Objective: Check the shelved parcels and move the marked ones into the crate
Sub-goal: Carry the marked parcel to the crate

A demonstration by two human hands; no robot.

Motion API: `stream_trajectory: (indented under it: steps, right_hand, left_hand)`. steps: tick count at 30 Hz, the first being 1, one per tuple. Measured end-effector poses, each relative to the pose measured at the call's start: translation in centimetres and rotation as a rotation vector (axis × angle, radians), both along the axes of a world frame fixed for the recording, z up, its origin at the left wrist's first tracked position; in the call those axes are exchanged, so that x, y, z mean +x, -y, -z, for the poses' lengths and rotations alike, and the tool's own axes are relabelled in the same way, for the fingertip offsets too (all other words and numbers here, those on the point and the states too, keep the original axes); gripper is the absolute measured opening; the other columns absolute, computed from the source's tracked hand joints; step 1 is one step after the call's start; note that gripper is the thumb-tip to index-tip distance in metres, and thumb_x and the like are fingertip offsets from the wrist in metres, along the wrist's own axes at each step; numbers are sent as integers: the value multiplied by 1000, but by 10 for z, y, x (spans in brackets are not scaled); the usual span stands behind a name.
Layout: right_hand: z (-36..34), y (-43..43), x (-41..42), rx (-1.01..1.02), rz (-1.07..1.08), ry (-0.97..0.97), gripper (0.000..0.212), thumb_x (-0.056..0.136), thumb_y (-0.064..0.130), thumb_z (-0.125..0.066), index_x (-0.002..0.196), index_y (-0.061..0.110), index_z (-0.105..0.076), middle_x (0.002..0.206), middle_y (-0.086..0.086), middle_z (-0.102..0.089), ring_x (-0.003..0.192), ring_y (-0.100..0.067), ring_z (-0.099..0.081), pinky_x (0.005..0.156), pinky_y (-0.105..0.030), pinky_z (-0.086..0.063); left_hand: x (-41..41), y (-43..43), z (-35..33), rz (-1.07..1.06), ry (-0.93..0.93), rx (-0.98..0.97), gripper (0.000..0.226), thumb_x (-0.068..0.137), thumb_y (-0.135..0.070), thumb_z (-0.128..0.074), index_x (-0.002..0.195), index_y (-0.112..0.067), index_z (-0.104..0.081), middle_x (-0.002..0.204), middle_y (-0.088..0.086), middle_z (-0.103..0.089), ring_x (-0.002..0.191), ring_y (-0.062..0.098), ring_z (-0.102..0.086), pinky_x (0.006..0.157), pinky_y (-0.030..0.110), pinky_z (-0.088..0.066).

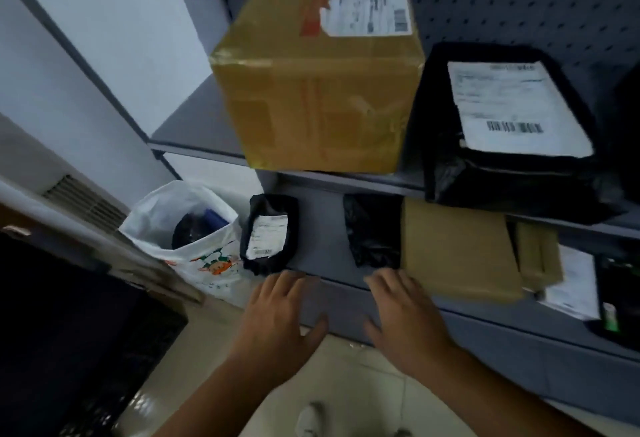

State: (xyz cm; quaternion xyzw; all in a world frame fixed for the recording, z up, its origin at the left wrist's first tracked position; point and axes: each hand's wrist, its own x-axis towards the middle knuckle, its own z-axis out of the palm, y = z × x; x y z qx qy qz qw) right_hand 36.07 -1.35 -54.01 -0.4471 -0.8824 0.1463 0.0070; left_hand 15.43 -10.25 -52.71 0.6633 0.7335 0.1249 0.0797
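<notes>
Black and dim, a bulk point(69, 332) fills the corner well to the left of my left hand; I cannot tell what it is. Nearer, a white bag point(156, 215) stands open on the floor with dark things inside, just left of the lower shelf point(322, 253).

On that shelf, just beyond my left fingertips, lies a small parcel point(268, 235) in black wrap, its white label facing up. My left hand point(277, 308) hovers palm down at the shelf's front edge, fingers straight and spread, holding nothing.

Above and between both hands, a big box point(318, 90) of brown card sits on the upper shelf point(194, 125), label on top.

Beyond my right fingertips a crumpled black pouch point(372, 232) lies on the lower shelf, touching the left side of a flat box point(457, 253). My right hand point(405, 312) is also palm down and spread wide, gripping nothing. Its fingertips reach the flat box's near left corner, and I cannot tell whether they touch it.

Above and right of that hand, a large parcel point(450, 159) in black sits on the upper shelf beside the big box, its label with barcode up. Farther right on the lower shelf, a second brown box point(540, 253) lies just beside the flat box, then some white papers point(575, 280).
</notes>
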Motion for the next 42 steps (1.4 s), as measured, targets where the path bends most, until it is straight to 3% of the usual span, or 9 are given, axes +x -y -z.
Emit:
stream_trajectory:
  steps: [5, 10, 14, 22, 30, 33, 35, 38, 42]
  right_hand:
    - [40, -20, -31, -65, 146, 16, 42, 88, 40, -69, 121, 14, -62, 113, -8, -60, 105, -31, -60, 91, -43, -55]
    - [92, -55, -31, -227, 300, -46, 57, 101, 40, -52, 150, 17, -35, 149, -5, -36, 139, -27, -34, 115, -38, -35]
    - [140, -92, -23, -275, 363, -56, 65, 105, 37, -49, 160, 16, -20, 165, -8, -18, 151, -30, -19, 122, -39, -26]
    - [194, -122, -34, -263, 393, -40, 80, 102, 41, -53, 163, 20, -6, 171, -12, 7, 158, -30, 6, 128, -40, -9]
    - [210, -104, -46, -238, 427, -13, 80, 97, 50, -54, 161, 19, -17, 171, -8, 0, 153, -34, -15, 124, -45, -20]
    - [211, -90, -44, -244, 413, -57, 78, 97, 47, -56, 160, 19, -20, 170, -5, -9, 150, -31, -22, 123, -42, -21]
    - [209, -92, -44, -177, 434, -87, 77, 97, 43, -57, 160, 18, -22, 168, -7, -13, 150, -30, -18, 122, -41, -20]
    - [205, -109, -47, -158, 593, -157, 79, 98, 40, -58, 161, 17, -17, 169, -12, -3, 152, -33, -14, 122, -39, -21]
    - [209, -125, -55, -244, 720, -180, 88, 97, 40, -60, 163, 14, -8, 169, -17, -5, 153, -35, -14, 123, -39, -18]
  left_hand:
    - [-10, -48, 60, 82, 84, -91, 55, 86, -59, -49, 124, -23, -66, 118, -4, -64, 106, 23, -62, 90, 38, -52]
    - [7, -115, 118, 177, 90, -264, 71, 89, -68, -34, 144, -27, -51, 140, -5, -55, 131, 20, -50, 108, 34, -40]
    - [18, -163, 159, 199, 71, -356, 59, 99, -52, -48, 154, -34, -34, 154, -7, -41, 142, 17, -38, 116, 32, -31]
    - [12, -185, 207, 188, 260, -334, 75, 100, -41, -56, 163, -30, -17, 164, -5, -30, 151, 18, -28, 121, 36, -28]
    - [2, -184, 239, -59, 803, -285, 52, 101, -23, -59, 151, -31, -44, 152, -12, -48, 142, 9, -44, 117, 30, -36]
    - [-1, -174, 244, -22, 775, -266, 45, 101, -25, -60, 140, -43, -46, 150, -13, -51, 139, 6, -46, 118, 34, -37]
    - [-5, -177, 244, 2, 681, -251, 50, 100, -25, -61, 147, -38, -46, 149, -11, -52, 138, 8, -48, 115, 29, -38]
    - [-8, -191, 243, 31, 535, -248, 55, 100, -30, -62, 151, -37, -43, 148, -7, -50, 139, 15, -45, 114, 32, -38]
    - [-4, -198, 247, 45, 556, -270, 57, 99, -36, -62, 151, -41, -42, 149, -5, -48, 141, 15, -40, 117, 37, -37]
